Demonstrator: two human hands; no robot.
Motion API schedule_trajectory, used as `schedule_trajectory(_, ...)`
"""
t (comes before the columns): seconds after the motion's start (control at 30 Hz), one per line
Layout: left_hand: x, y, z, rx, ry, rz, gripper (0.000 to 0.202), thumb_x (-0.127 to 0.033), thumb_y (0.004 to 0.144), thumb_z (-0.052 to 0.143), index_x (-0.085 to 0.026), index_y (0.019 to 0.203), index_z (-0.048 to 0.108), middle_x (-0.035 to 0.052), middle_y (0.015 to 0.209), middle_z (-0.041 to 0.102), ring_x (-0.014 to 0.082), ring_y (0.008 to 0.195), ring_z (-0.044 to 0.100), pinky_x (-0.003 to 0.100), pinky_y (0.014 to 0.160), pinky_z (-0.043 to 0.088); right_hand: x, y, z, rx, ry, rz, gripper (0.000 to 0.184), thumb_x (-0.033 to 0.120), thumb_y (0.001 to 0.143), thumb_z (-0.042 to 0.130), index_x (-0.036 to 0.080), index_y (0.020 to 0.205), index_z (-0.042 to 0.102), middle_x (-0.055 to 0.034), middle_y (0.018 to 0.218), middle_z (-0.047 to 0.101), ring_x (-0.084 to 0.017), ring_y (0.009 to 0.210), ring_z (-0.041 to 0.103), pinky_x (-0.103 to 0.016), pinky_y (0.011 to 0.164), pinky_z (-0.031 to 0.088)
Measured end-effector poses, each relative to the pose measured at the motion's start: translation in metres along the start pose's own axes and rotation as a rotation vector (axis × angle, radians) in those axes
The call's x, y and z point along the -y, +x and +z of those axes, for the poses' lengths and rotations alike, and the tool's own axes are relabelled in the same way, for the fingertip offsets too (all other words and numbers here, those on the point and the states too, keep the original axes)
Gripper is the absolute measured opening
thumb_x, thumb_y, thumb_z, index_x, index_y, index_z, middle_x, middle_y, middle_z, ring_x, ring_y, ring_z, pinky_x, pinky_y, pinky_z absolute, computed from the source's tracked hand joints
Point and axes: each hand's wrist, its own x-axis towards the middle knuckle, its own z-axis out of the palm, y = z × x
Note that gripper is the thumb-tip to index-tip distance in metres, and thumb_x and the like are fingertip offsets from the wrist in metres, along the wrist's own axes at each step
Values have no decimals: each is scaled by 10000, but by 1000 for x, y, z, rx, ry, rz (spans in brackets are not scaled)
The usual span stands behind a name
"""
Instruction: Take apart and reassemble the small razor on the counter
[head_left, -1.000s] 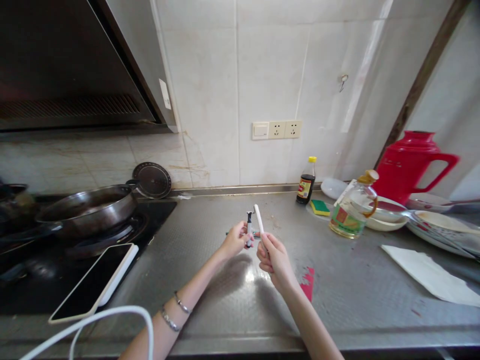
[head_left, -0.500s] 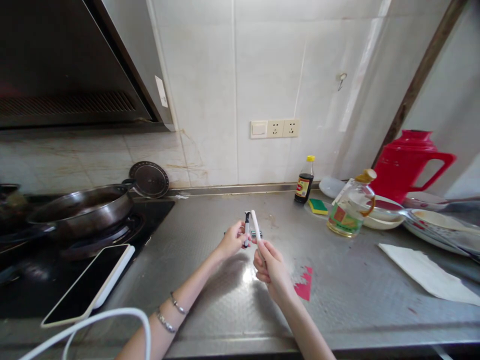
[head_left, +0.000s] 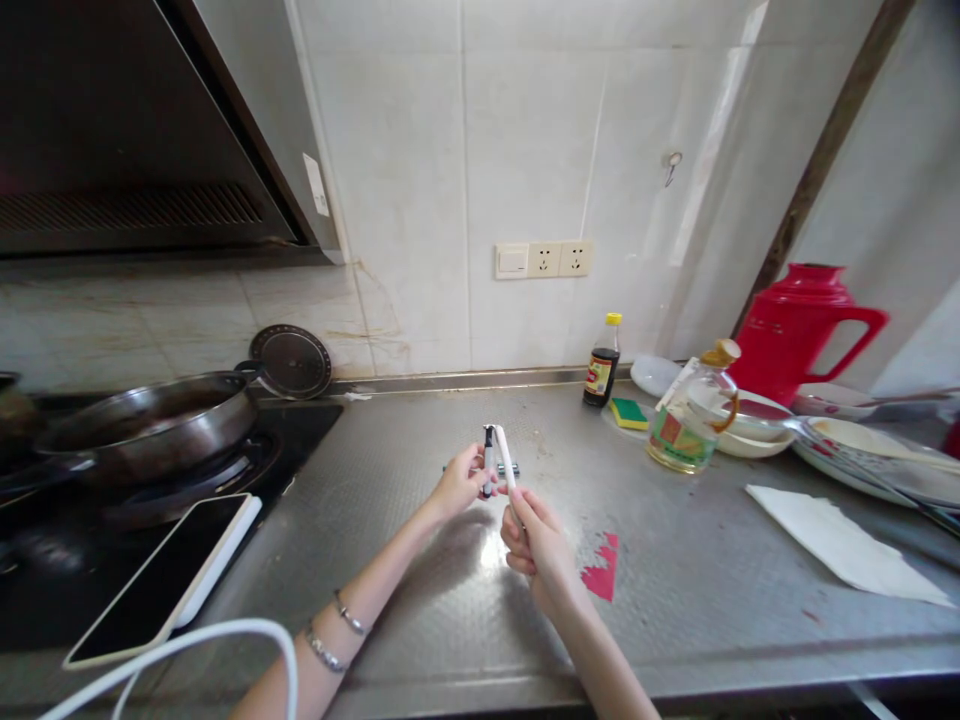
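My left hand (head_left: pixel 460 485) is closed around a slim black-and-grey stick-shaped object (head_left: pixel 489 462), held upright above the counter. A small light-coloured piece shows at its top. In my right hand (head_left: pixel 541 545) is a white stick (head_left: pixel 504 455), gripped low and tilted to the left. Its upper end meets or nearly meets the top of the black-and-grey object; I cannot tell whether they touch. Behind the hands, small dark greenish cylinders (head_left: pixel 511 469) lie on the steel counter (head_left: pixel 405 620), partly hidden. A torn red piece (head_left: pixel 602 568) lies right of my right hand.
At left are a phone (head_left: pixel 161 580), a white cable (head_left: pixel 225 627) and a pan (head_left: pixel 150 425) on the stove. To the right stand a soy sauce bottle (head_left: pixel 601 365), a sponge (head_left: pixel 628 414), an oil jug (head_left: pixel 684 430), a red thermos (head_left: pixel 795 330), dishes and a white paper (head_left: pixel 844 540).
The view has shifted slightly, moving the scene a little leftward. The white stick leans a bit more to the left, its top closer to the black-and-grey object. Both grips stay the same.
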Motion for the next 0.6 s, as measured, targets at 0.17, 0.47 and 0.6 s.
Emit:
schedule_trajectory(0.17, 3, 0, 3, 24, -23, -13, 248, -299, 749, 569, -156, 912, 449, 34, 787, 605, 104, 570, 591, 208, 483, 457, 7, 4, 1, 3, 15, -14, 413, 517, 647, 665, 202, 850, 491, 117, 458, 374, 6, 323, 151, -128, 312, 40)
schedule_trajectory(0.47, 1, 1, 2, 18, -14, -13, 224, -292, 754, 562, -159, 880, 434, 18, 735, 595, 102, 555, 581, 202, 474, 453, 4, 1, 1, 8, 13, -8, 419, 528, 649, 659, 206, 856, 490, 120, 459, 365, 3, 324, 150, -129, 311, 39)
schedule_trajectory(0.6, -2, 0, 4, 22, -34, -16, 253, -309, 741, 580, -162, 889, 437, 25, 761, 603, 106, 563, 589, 202, 473, 452, 6, 4, 1, 9, 12, -18, 424, 531, 654, 657, 204, 865, 489, 115, 471, 379, 3, 326, 155, -129, 310, 48)
